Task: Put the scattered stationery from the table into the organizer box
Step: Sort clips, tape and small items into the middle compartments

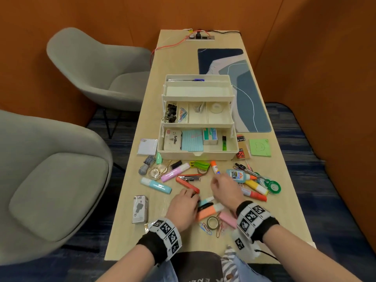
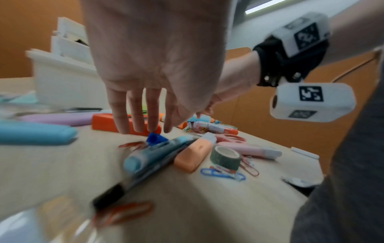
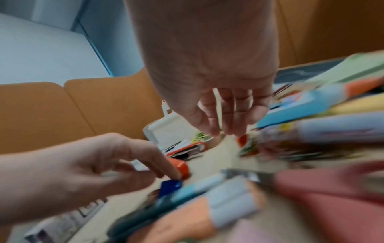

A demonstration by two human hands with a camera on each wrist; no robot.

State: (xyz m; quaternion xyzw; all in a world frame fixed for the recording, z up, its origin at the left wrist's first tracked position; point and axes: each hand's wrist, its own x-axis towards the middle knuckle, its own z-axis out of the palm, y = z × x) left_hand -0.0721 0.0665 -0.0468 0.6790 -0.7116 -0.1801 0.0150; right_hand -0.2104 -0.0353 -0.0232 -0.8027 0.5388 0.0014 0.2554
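Observation:
The cream organizer box (image 1: 195,156) stands open in tiers at mid-table. Loose stationery lies in front of it. My left hand (image 1: 193,197) (image 2: 149,125) hangs over the pile with straight fingers, the tips just above a small blue piece (image 2: 155,139) (image 3: 170,185) beside the orange stapler (image 1: 188,186) (image 2: 106,122). It holds nothing. My right hand (image 1: 218,183) (image 3: 226,126) hovers blurred to the right, fingers relaxed and empty, short of the glue stick (image 1: 215,167). A blue pen (image 2: 153,153), an orange highlighter (image 1: 207,213) and a tape roll (image 1: 212,222) lie near my wrists.
A glue bottle (image 1: 237,176), more highlighters and a green tape dispenser (image 1: 273,186) lie at the right. Blue and purple highlighters (image 1: 156,185) lie at the left, with a small grey carton (image 1: 140,208). Grey chairs (image 1: 50,180) stand left of the table; a blue desk mat (image 1: 250,94) lies behind the box.

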